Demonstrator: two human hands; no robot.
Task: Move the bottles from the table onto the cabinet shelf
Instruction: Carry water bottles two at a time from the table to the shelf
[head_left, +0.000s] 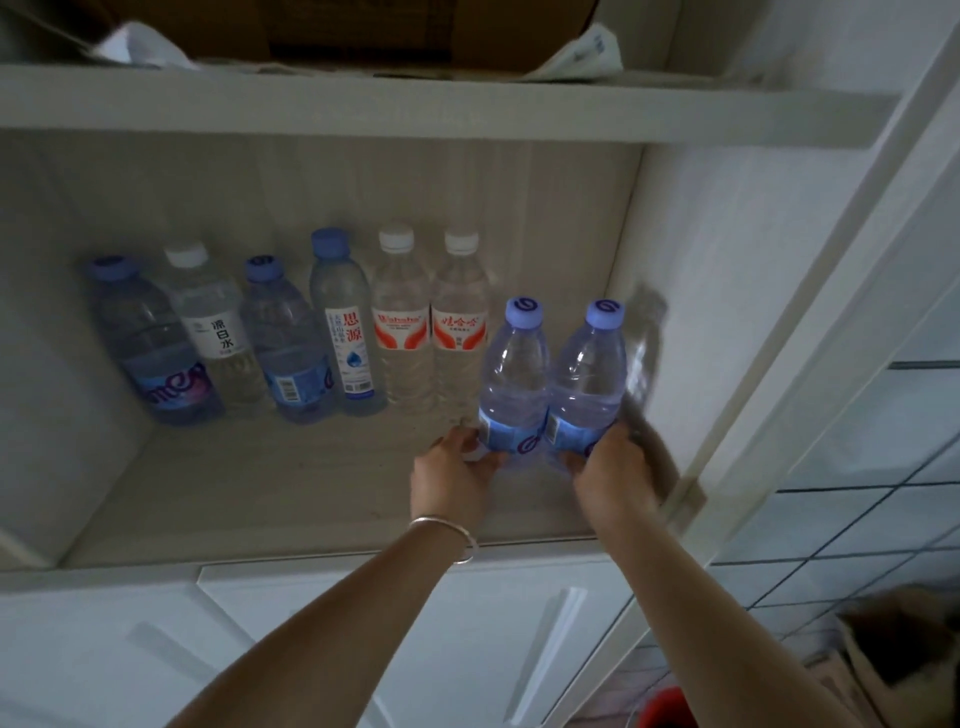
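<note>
Two blue-capped water bottles stand side by side at the right end of the cabinet shelf (322, 499). My left hand (454, 475) grips the base of the left blue bottle (517, 374). My right hand (613, 475) grips the base of the right blue bottle (589, 374). To their left, along the back, stands a row of several bottles: two red-labelled clear ones (431, 332), a tall blue-capped one (343, 327), a blue one (285, 343), a white-capped one (215, 322) and another blue one (145, 343).
The cabinet's right side wall (691, 291) stands close beside the right bottle. A shelf above (415, 104) carries a cardboard box (415, 31). White cabinet doors (467, 639) lie below. At the right are a tiled wall (857, 467) and something red (662, 709).
</note>
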